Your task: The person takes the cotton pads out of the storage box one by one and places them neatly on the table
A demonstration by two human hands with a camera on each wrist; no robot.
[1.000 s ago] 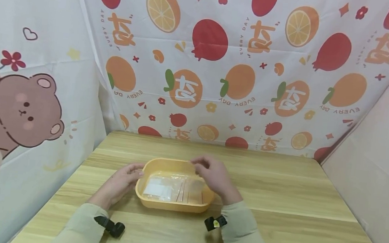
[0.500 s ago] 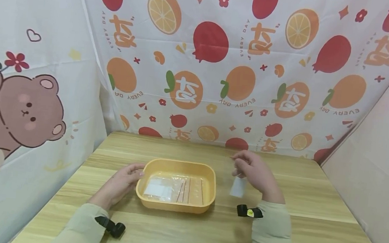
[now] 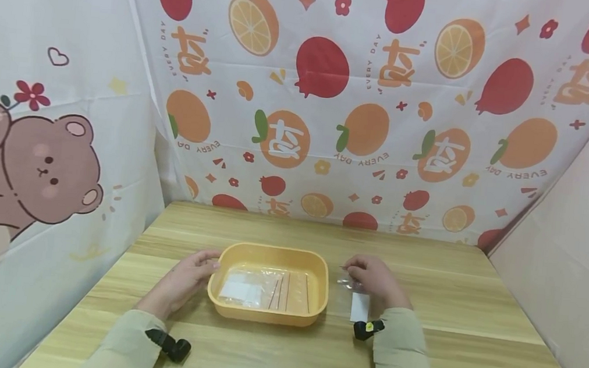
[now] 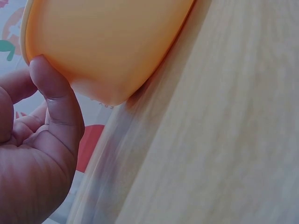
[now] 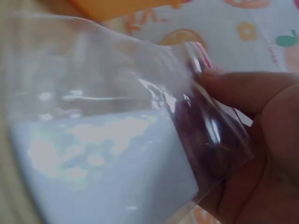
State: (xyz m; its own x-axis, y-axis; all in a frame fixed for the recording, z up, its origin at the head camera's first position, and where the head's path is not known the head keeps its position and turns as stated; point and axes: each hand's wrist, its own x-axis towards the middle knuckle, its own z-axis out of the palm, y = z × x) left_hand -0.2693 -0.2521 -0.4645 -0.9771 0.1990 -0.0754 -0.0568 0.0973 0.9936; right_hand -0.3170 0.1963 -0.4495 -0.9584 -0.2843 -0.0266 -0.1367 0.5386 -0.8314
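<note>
A yellow plastic basin [image 3: 265, 316] sits on the wooden table. My left hand [image 3: 181, 282] holds its left rim, and in the left wrist view the thumb [image 4: 51, 86] lies against the wall just below the edge. To the right of the basin, my right hand [image 3: 377, 279] pinches a clear zip bag [image 5: 107, 88] near its red seal line. Inside that bag is a white card [image 5: 103, 163], hanging toward the table. Several more clear zip bags [image 3: 295, 292] with red lines lie in the basin, a white card [image 3: 241, 289] showing among them.
The wooden table [image 3: 472, 316] reaches back to a fruit-printed cloth [image 3: 322, 110]. A bear-printed cloth [image 3: 54, 169] hangs at the left, and a plain pale wall [image 3: 578, 244] stands at the right. Each sleeve carries a black wrist camera.
My right hand has come up out of the basin with a zip bag, moved right past the rim, then lowered close over the table. My left hand has stayed at the basin.
</note>
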